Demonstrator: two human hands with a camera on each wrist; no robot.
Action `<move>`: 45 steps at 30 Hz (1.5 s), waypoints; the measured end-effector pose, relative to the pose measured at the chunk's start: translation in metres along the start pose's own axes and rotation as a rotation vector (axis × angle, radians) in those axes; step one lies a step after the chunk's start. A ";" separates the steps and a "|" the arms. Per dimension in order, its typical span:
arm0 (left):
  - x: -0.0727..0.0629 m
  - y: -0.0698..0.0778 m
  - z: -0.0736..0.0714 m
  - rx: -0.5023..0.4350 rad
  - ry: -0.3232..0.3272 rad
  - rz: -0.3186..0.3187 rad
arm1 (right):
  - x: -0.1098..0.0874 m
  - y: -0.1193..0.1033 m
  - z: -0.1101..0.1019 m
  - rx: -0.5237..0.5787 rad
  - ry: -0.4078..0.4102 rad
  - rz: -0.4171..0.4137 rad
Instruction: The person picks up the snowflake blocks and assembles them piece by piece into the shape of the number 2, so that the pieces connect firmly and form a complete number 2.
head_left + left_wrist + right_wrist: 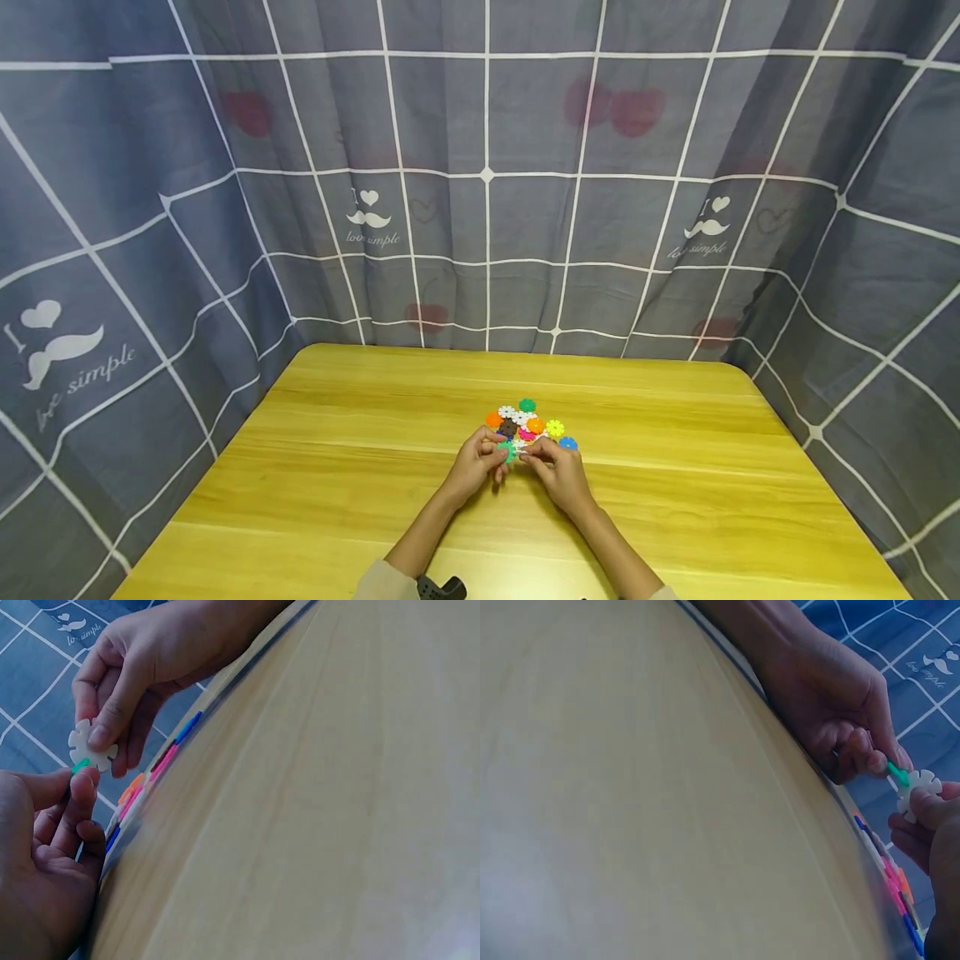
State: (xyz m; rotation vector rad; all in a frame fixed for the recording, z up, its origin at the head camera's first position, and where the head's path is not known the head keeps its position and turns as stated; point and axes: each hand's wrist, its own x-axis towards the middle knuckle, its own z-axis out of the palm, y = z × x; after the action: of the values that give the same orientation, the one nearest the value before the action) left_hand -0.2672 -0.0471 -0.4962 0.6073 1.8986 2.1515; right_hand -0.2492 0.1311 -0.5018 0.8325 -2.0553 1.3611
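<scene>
My left hand (474, 465) pinches a green notched snowflake disc (508, 452) between thumb and fingers. Opposite it, my right hand (562, 479) grips a white snowflake disc (81, 744) by thumb and fingertips. The two discs meet at their edges, the green (898, 774) standing at an angle to the white. Whether their slots are fully engaged cannot be told. Both hands are held just above the table, in front of a loose group of coloured discs. Fingers cover part of each held disc.
Behind the hands lie several loose discs, among them a green one (527, 405), an orange one (493, 420), a brown one (508, 427), a yellow one (555, 428) and a blue one (568, 443). The wooden table (360, 417) is bordered by a grey-blue checked curtain (450, 217).
</scene>
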 end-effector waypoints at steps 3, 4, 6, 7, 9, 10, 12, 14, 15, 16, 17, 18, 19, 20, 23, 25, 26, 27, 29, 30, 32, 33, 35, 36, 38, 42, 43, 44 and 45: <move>0.003 -0.008 -0.001 -0.013 0.002 -0.004 | 0.000 0.001 0.002 0.005 0.019 -0.004; 0.004 -0.012 -0.002 -0.014 0.004 -0.004 | -0.001 0.001 0.002 0.006 0.024 -0.008; 0.006 -0.019 -0.004 -0.013 0.005 -0.008 | -0.001 0.001 0.003 0.017 0.025 -0.014; 0.007 -0.022 -0.005 -0.013 0.004 -0.009 | -0.001 0.002 0.003 0.021 0.023 -0.018; 0.008 -0.024 -0.006 -0.019 -0.003 -0.018 | -0.001 0.001 0.003 0.026 0.018 -0.023; 0.009 -0.024 -0.007 -0.024 -0.011 -0.021 | -0.001 0.001 0.003 0.026 0.019 -0.024; 0.011 -0.024 -0.008 -0.035 -0.033 -0.027 | 0.000 0.001 0.002 0.026 0.028 -0.017; 0.012 -0.025 -0.008 -0.038 -0.051 -0.025 | -0.001 0.005 0.003 0.018 0.037 -0.011; 0.013 -0.025 -0.008 -0.039 -0.058 -0.025 | -0.002 0.009 0.003 0.012 0.040 -0.007; 0.013 -0.025 -0.008 -0.036 -0.061 -0.027 | -0.003 0.014 0.003 0.014 0.041 -0.003; 0.013 -0.025 -0.008 -0.034 -0.061 -0.031 | -0.005 0.019 0.004 0.015 0.038 0.001; 0.012 -0.025 -0.008 -0.031 -0.059 -0.034 | -0.006 0.024 0.004 0.014 0.033 0.002; 0.012 -0.025 -0.007 -0.028 -0.054 -0.037 | -0.008 0.030 0.003 0.013 0.024 0.012; 0.011 -0.025 -0.007 -0.026 -0.050 -0.042 | -0.011 0.036 0.001 0.011 0.018 0.026; 0.010 -0.026 -0.007 -0.021 -0.025 -0.034 | -0.015 0.047 -0.009 -0.021 0.034 0.096; 0.010 -0.028 -0.007 -0.024 -0.009 -0.024 | -0.017 0.053 -0.020 -0.089 0.087 0.165; 0.011 -0.029 -0.008 -0.026 -0.002 -0.020 | -0.017 0.055 -0.026 -0.141 0.119 0.200; 0.011 -0.029 -0.008 -0.029 0.004 -0.018 | -0.018 0.057 -0.031 -0.192 0.149 0.240; 0.011 -0.028 -0.008 -0.040 0.008 -0.017 | -0.020 0.059 -0.042 -0.298 0.186 0.324; 0.011 -0.027 -0.009 -0.040 0.008 -0.020 | -0.021 0.060 -0.046 -0.345 0.186 0.361; 0.010 -0.022 -0.008 -0.044 0.007 -0.022 | -0.022 0.060 -0.053 -0.413 0.154 0.423; 0.009 -0.019 -0.007 -0.044 0.007 -0.021 | -0.023 0.060 -0.055 -0.434 0.130 0.445; 0.007 -0.013 -0.006 -0.038 0.007 -0.021 | -0.024 0.060 -0.057 -0.477 0.078 0.458; 0.006 -0.010 -0.005 -0.034 0.006 -0.021 | -0.024 0.060 -0.057 -0.494 0.059 0.454; 0.004 -0.005 -0.004 -0.024 0.002 -0.023 | -0.025 0.059 -0.057 -0.520 0.037 0.438; 0.001 -0.002 -0.003 -0.016 -0.006 -0.026 | -0.025 0.059 -0.054 -0.525 0.037 0.413; 0.001 -0.002 -0.004 -0.014 -0.008 -0.025 | -0.024 0.059 -0.053 -0.515 0.041 0.413; 0.001 -0.003 -0.004 -0.013 -0.007 -0.023 | -0.024 0.060 -0.052 -0.499 0.046 0.414; 0.001 -0.003 -0.004 -0.010 -0.007 -0.020 | -0.023 0.060 -0.051 -0.473 0.056 0.418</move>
State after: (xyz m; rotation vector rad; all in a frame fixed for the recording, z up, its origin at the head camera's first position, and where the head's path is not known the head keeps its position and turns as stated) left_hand -0.2699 -0.0498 -0.4995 0.5899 1.8808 2.1429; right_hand -0.2732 0.2014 -0.5372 0.1653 -2.4513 0.9984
